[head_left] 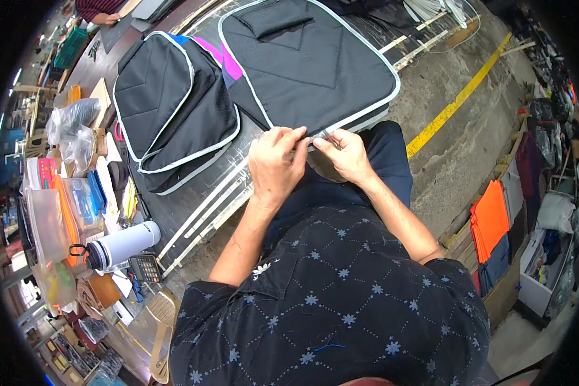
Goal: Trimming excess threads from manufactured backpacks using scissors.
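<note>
The person beside me is bent over the near edge of a big black bag [309, 64], both bare hands brought close together there. The bag lies flat on the dark table [167, 204], edged with pale grey piping, its near corner reaching out over the person's dark trousers [392, 151]. The left hand [275, 162] has its fingers bent inward, thumb and forefinger drawn close at the bag's edge; I cannot tell whether it has hold of anything. The right hand [346, 156] is nearly closed, thumb against forefinger, nipping a narrow grey piece [329, 136] that is too small to make out, and I can't say if it belongs to the bag. The fingertips of the two hands almost meet.

Just left of the big bag is a smaller black bag [157, 96] with the same pale piping, its front flap partly lifted away. Bright pink cloth [232, 66] shows between the two. Pale strips [206, 209] run along the near side of the table. Further left, a light blue bottle [127, 244] lies on its side, with a calculator [146, 268] just beside it. At the far end, a co-worker's hand [107, 19] rests by some dark pieces. Over on the right, a yellow line [460, 100] crosses the floor [441, 170], and orange cloth [489, 219] hangs near a white box [542, 283].
</note>
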### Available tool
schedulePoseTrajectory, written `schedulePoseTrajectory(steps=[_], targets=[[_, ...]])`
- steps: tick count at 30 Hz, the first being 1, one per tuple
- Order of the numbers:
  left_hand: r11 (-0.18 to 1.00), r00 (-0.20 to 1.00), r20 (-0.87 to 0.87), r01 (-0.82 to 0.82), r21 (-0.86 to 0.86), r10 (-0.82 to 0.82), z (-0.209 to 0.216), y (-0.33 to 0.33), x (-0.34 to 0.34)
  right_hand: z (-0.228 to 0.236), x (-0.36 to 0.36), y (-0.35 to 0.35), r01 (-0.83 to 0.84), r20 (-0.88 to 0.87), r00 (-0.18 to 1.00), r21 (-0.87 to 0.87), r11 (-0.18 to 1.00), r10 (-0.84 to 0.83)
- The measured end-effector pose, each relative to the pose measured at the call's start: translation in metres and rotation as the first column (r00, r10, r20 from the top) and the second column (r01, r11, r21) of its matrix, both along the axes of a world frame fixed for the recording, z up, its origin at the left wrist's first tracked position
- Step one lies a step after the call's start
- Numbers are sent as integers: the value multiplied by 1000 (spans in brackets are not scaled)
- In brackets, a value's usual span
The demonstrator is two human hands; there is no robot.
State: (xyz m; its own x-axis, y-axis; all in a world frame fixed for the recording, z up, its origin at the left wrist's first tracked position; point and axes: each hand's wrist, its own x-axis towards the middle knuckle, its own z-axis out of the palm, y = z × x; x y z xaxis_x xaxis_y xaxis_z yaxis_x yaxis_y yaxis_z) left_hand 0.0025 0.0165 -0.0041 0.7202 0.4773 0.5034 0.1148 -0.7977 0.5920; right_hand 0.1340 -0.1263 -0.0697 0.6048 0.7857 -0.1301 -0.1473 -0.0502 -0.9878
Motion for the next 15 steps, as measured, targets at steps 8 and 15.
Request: schedulePoseTrajectory(steps=[8, 15], targets=[[953, 998, -47, 19, -303, -35, -3, -2, 2, 11, 1, -5, -14, 129, 991, -133, 991, 31], [955, 998, 64, 34, -295, -16, 0, -7, 3, 20, -4, -3, 2, 62, 998, -41, 999, 0]])
